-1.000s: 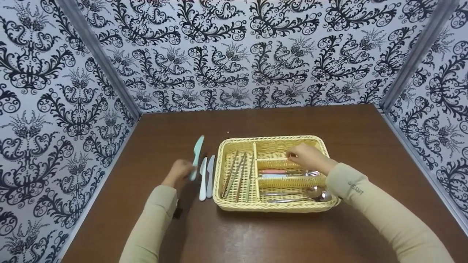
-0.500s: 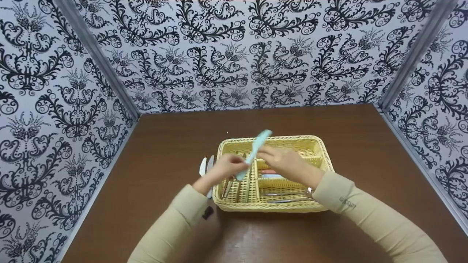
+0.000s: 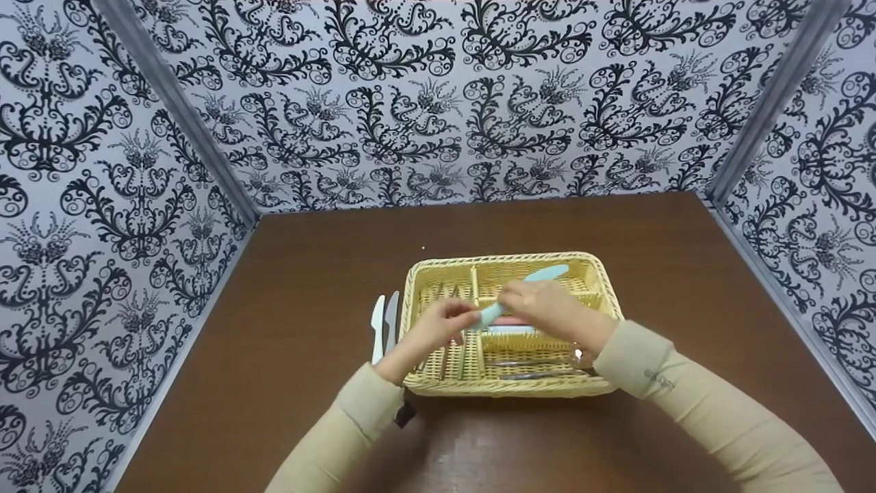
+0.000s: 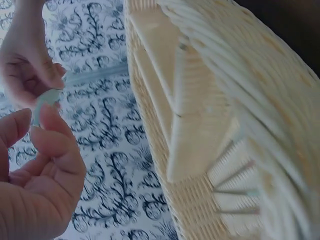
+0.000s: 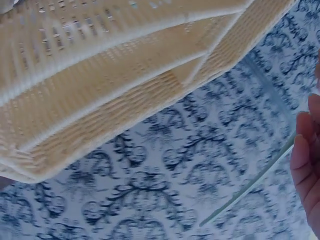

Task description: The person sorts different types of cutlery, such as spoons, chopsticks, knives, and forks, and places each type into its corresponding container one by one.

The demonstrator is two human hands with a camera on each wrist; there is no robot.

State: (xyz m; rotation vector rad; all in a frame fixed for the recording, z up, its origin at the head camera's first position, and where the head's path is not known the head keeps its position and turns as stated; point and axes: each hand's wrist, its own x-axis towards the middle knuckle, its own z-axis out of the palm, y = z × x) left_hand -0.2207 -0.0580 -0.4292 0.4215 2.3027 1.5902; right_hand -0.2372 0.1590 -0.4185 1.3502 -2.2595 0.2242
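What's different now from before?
The mint knife moved right, from the table beside the basket to above it. The right hand took hold of it; the left hand is at its handle end. The basket and the two other knives stayed put.

Your head view is evenly lit, with pale glare on the near bench (image 3: 453, 448), a bright glint on a spoon (image 3: 580, 357) and soft shadow beneath the basket (image 3: 510, 391); the patterned walls (image 3: 431, 103) stretch toward the edges. Your wrist views look hazy and bluish, the weave softened.
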